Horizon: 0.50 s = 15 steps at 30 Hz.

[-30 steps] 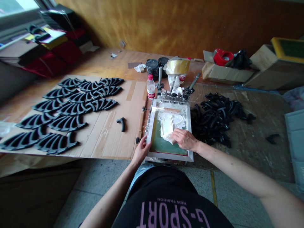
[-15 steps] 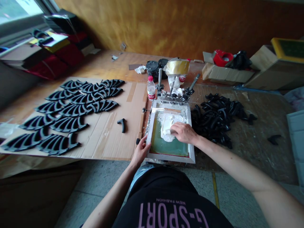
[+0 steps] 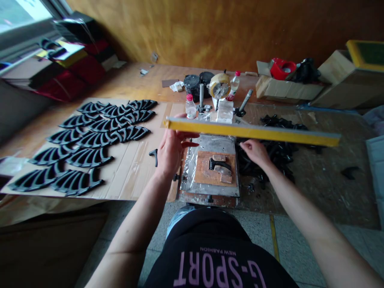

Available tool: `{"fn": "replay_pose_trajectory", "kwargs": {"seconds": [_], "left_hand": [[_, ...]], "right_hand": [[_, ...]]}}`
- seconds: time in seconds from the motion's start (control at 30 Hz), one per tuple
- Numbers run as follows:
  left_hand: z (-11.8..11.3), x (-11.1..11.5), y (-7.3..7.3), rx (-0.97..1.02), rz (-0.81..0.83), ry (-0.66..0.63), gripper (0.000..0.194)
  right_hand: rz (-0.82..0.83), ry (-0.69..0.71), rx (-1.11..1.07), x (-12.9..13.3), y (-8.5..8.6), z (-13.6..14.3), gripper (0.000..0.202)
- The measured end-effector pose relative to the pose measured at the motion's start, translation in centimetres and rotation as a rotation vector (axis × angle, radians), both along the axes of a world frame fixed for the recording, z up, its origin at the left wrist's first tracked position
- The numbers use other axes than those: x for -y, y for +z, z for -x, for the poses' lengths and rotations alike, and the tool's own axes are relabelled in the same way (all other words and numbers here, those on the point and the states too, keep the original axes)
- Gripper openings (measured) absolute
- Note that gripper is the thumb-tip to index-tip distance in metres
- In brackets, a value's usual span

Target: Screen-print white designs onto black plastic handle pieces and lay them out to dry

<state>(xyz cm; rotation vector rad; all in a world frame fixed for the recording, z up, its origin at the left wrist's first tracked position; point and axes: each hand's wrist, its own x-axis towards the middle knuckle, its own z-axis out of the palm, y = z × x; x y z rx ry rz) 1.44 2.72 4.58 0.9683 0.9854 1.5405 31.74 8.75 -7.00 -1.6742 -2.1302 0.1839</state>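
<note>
A screen printing frame (image 3: 255,133) is tilted up, so I see its yellow front edge almost side-on. My left hand (image 3: 170,150) grips its left end, with some fingers stretched beneath the edge and a blurred fingertip above it. Below the raised frame, a curved black plastic piece (image 3: 221,164) lies between small blocks on a brown board (image 3: 202,174), fixed on a grey metal plate (image 3: 214,191). My right hand (image 3: 256,152) hovers right of the board, beside the pile of black pieces (image 3: 280,158). Its fingers are curled together; whatever they may hold does not show.
Rows of black pieces (image 3: 87,158) lie on a cardboard sheet (image 3: 129,168) at left, one loose piece (image 3: 154,156) nearer me. Behind the frame stand bottles (image 3: 190,107), dark tubs (image 3: 192,85) and a tape roll (image 3: 219,86). Cardboard boxes (image 3: 289,93) sit at back right.
The frame has swung up from lying flat, uncovering the board and black piece. My left hand has risen with its edge. My right hand has left the white paste and moved right.
</note>
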Motion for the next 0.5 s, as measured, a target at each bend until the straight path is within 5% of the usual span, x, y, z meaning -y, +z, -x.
{"fn": "replay_pose_trajectory", "kwargs": {"seconds": [0.1, 0.17, 0.23, 0.3, 0.37, 0.5], "left_hand": [[-0.3, -1.7, 0.7, 0.018, 0.003, -0.027, 0.058], [-0.7, -0.9, -0.8, 0.026, 0.024, 0.023, 0.058], [-1.5, 1.3, -3.6, 0.008, 0.155, -0.013, 0.060], [-2.7, 4.4, -7.1, -0.037, 0.417, -0.231, 0.061], [-3.8, 7.2, -10.3, -0.001, 0.613, -0.389, 0.061], [-2.5, 9.0, -14.5, 0.070, 0.755, -0.209, 0.048]], "right_hand": [[0.094, 0.150, 0.135, 3.1, -3.7, 3.4, 0.028], [0.162, 0.155, 0.230, 4.4, -4.8, 5.6, 0.019], [0.197, 0.075, 0.227, 5.7, -4.6, 7.5, 0.014], [0.164, 0.013, 0.139, 7.3, -3.9, 9.2, 0.014], [0.090, 0.094, 0.014, 9.1, -3.1, 10.8, 0.015], [0.071, 0.464, -0.171, 10.2, -2.6, 10.3, 0.016]]}}
